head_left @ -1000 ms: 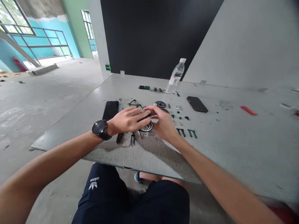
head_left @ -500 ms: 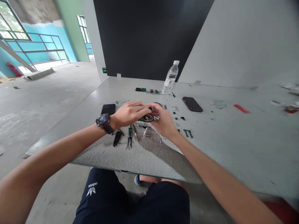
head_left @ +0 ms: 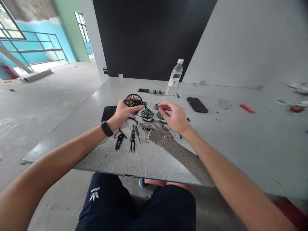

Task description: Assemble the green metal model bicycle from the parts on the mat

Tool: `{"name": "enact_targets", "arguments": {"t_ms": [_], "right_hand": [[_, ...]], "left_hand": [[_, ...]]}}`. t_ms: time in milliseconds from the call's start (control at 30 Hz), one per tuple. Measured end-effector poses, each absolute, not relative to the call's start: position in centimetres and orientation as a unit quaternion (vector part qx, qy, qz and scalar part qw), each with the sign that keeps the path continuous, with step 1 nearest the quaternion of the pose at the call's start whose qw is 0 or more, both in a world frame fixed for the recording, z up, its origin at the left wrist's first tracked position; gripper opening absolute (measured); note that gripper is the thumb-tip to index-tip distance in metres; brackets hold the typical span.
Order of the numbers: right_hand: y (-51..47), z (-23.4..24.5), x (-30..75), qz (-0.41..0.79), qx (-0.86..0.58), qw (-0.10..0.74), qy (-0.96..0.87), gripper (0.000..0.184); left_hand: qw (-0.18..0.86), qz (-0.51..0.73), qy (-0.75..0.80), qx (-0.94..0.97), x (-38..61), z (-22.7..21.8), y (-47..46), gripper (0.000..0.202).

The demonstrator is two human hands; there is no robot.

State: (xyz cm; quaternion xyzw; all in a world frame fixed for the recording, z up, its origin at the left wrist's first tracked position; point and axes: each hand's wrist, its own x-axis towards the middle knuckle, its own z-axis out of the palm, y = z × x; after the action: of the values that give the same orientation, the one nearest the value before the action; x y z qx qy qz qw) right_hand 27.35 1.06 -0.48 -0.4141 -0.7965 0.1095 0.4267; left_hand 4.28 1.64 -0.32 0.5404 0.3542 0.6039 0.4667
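My left hand (head_left: 123, 113), with a watch at the wrist, is closed on a small model bicycle frame (head_left: 144, 113) and holds it up above the board; a spoked wheel (head_left: 132, 99) sticks up from it. My right hand (head_left: 176, 118) hovers just to the right, thumb and forefinger pinched, and what they hold is too small to name. Below them loose model parts lie on the grey board (head_left: 144, 157): a green fork (head_left: 132, 138), a black piece (head_left: 118, 141), small wheels (head_left: 160, 115) and metal bits (head_left: 146, 134).
A black phone (head_left: 108, 113) lies left of my hands and another phone (head_left: 197, 105) at the right. A water bottle (head_left: 174, 78) stands at the back with small green and black parts (head_left: 146, 90) beside it. A red object (head_left: 247, 108) lies far right.
My left hand has lifted the bicycle frame with its wheel up off the board and to the left. My right hand has come away from it, fingers still pinched.
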Motion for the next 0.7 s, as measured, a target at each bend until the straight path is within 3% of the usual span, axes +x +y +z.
{"name": "enact_targets", "arguments": {"t_ms": [233,700], "right_hand": [[-0.3,-0.5,25.6,0.112,-0.356,0.404,-0.835,0.029],[-1.0,-0.4,24.9,0.103,-0.342,0.413,-0.837,0.033]], "left_hand": [[0.529,0.575,0.317,0.538,5.0,-0.6,0.7,0.022],[0.565,0.564,0.298,0.524,5.0,-1.1,0.3,0.021]]}}
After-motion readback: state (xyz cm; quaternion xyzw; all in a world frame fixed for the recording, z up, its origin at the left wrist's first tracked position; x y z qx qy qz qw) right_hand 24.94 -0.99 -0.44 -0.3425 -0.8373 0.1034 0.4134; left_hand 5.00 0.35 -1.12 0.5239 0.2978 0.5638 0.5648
